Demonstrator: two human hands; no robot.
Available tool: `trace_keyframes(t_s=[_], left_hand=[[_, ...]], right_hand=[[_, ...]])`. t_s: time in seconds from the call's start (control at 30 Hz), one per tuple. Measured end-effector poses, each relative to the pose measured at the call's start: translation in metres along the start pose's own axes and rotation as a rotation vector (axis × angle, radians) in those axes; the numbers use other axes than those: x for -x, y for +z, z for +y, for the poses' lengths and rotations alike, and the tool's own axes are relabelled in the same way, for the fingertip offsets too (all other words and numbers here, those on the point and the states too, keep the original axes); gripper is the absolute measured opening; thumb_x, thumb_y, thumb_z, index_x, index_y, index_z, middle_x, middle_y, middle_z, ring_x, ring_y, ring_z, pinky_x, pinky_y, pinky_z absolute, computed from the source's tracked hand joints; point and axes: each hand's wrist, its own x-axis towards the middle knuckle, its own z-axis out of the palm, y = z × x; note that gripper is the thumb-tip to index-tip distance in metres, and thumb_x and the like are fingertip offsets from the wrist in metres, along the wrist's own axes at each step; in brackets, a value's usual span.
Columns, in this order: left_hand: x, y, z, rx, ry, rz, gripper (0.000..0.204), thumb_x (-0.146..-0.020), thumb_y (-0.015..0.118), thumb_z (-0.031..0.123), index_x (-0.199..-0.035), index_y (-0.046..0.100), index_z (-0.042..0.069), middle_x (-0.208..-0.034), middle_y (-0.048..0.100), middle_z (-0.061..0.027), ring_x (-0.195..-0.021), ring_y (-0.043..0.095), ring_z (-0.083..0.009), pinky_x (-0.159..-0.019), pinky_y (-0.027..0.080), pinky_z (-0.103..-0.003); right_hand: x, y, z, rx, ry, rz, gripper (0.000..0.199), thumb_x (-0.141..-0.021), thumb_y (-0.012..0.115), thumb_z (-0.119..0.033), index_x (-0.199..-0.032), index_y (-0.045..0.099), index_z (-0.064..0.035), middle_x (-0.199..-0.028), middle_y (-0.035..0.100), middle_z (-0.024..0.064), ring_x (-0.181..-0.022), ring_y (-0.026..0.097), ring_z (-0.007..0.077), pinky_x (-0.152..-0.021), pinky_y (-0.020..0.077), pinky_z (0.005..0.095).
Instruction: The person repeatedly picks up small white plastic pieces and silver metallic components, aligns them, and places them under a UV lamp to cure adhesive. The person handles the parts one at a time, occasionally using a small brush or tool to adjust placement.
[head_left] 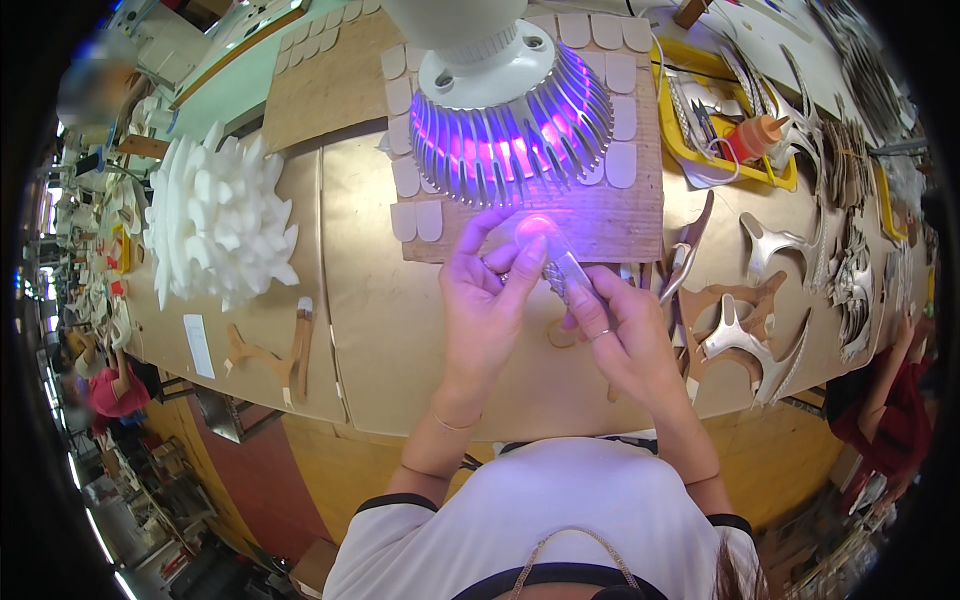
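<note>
A large lamp (510,120) with a ribbed metal rim glows purple above the bench. Just below its near edge, my two hands hold a silver strap-like piece (568,268) with a rounded end lit pink. My left hand (487,290) is closed, its thumb and fingers pinching that piece near the rounded end. From the other side, my right hand (622,325) grips its lower part between thumb and fingers. Behind my hands lies a brown board (590,235) lined with pale, round-ended tabs (620,165).
To the left stands a spiky white foam bundle (220,220). A yellow tray (700,165) at the back right holds an orange bottle (757,137) and tools. Y-shaped silver and brown straps (735,335) lie at right. People work at both sides.
</note>
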Motion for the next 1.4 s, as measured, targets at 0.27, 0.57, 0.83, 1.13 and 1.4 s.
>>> trace_keyframes(t_s=[0.27, 0.57, 0.83, 1.13, 1.4], left_hand=[[0.001, 0.000, 0.002, 0.012, -0.044, -0.026, 0.043, -0.092, 0.064, 0.002, -0.130, 0.043, -0.006, -0.102, 0.069, -0.0143, -0.094, 0.065, -0.0133, -0.082, 0.054, -0.026], [0.001, -0.001, -0.003, -0.023, -0.049, -0.033, 0.045, -0.094, 0.064, 0.005, -0.133, 0.044, -0.002, -0.092, 0.071, -0.0112, -0.088, 0.067, -0.0130, -0.078, 0.056, -0.029], [0.003, 0.008, -0.003, -0.003, 0.020, -0.006, 0.047, -0.091, 0.063, -0.002, -0.133, 0.041, -0.004, -0.106, 0.068, -0.0152, -0.095, 0.065, -0.0131, -0.080, 0.054, -0.025], [-0.002, 0.013, -0.001, -0.031, 0.056, 0.015, 0.044, -0.088, 0.066, -0.004, -0.126, 0.044, -0.006, -0.104, 0.067, -0.0147, -0.093, 0.066, -0.0147, -0.076, 0.056, -0.026], [-0.007, 0.007, -0.009, -0.050, 0.021, 0.036, 0.039, -0.091, 0.066, 0.001, -0.122, 0.045, -0.006, -0.095, 0.069, -0.0134, -0.084, 0.065, -0.0102, -0.068, 0.053, -0.022]], right_hand=[[0.001, -0.002, 0.001, -0.062, 0.019, -0.031, 0.028, -0.102, 0.050, -0.022, -0.107, 0.062, 0.0020, -0.071, 0.059, 0.0006, -0.063, 0.054, 0.0061, -0.057, 0.0433, 0.0224], [-0.001, -0.003, 0.003, -0.192, 0.033, -0.062, 0.029, -0.101, 0.050, -0.025, -0.106, 0.063, 0.0004, -0.068, 0.061, 0.0045, -0.062, 0.057, 0.0102, -0.058, 0.0457, 0.0262], [-0.003, -0.002, 0.006, -0.195, 0.053, -0.013, 0.030, -0.101, 0.050, -0.027, -0.097, 0.062, 0.0009, -0.065, 0.060, 0.0036, -0.058, 0.054, 0.0084, -0.056, 0.0442, 0.0260], [-0.007, 0.001, 0.010, -0.167, 0.008, 0.017, 0.031, -0.101, 0.052, -0.027, -0.090, 0.061, 0.0009, -0.063, 0.060, 0.0040, -0.056, 0.055, 0.0100, -0.054, 0.0441, 0.0285], [-0.009, 0.008, 0.004, -0.089, 0.017, 0.005, 0.028, -0.103, 0.049, -0.022, -0.089, 0.059, -0.0006, -0.068, 0.056, 0.0005, -0.059, 0.051, 0.0058, -0.054, 0.0425, 0.0222]])
